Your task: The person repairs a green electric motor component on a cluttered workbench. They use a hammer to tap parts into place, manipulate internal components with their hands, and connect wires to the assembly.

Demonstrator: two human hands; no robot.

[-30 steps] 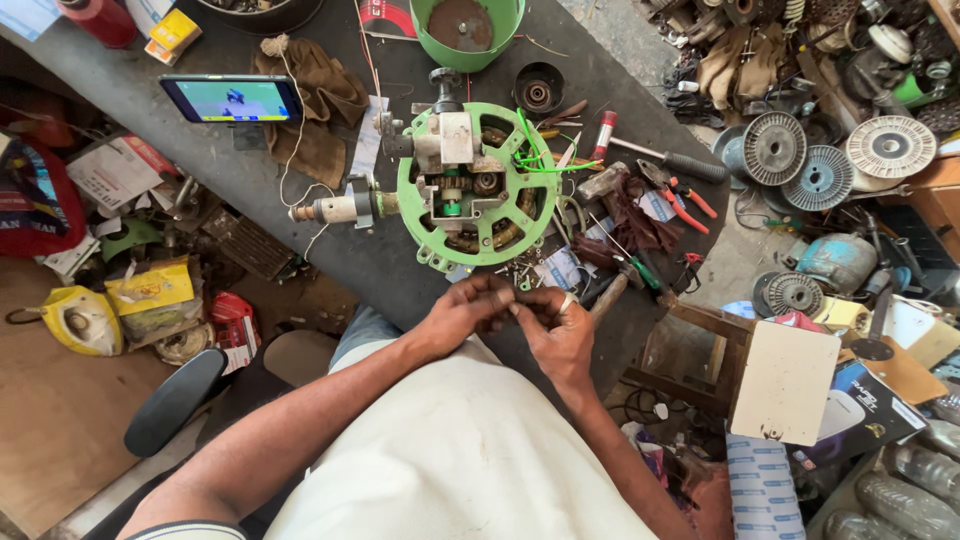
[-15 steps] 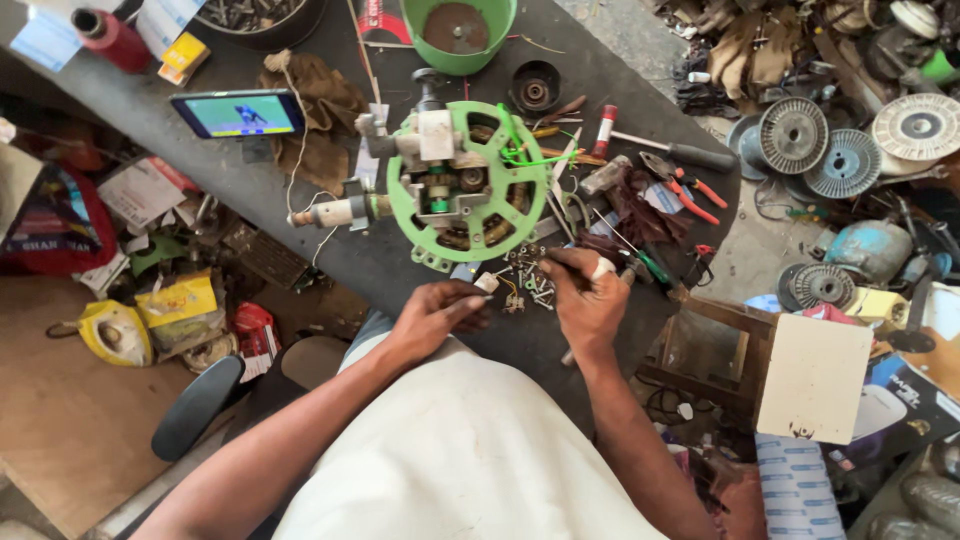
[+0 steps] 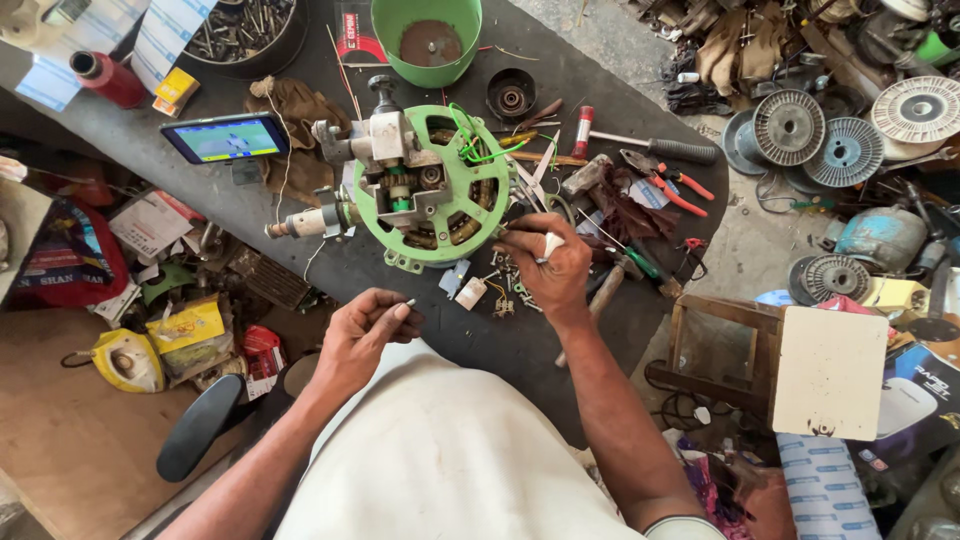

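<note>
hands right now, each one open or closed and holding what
left hand: closed, pinching a small thin piece
right hand: closed on a small white piece, beside the green motor frame

lit phone screen (image 3: 226,137) propped on the bench up left, small yellow box (image 3: 175,90) near it, yellow packet (image 3: 187,328) on the floor, white-blue carton (image 3: 826,487) bottom right

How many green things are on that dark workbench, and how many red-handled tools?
Green round motor frame with copper windings: 1
Green plastic bucket: 1
Red-handled pliers: 1
Red-handled screwdriver: 1
Total: 4
The right hand hovers beside the frame; the left hand pinches something small.
</note>
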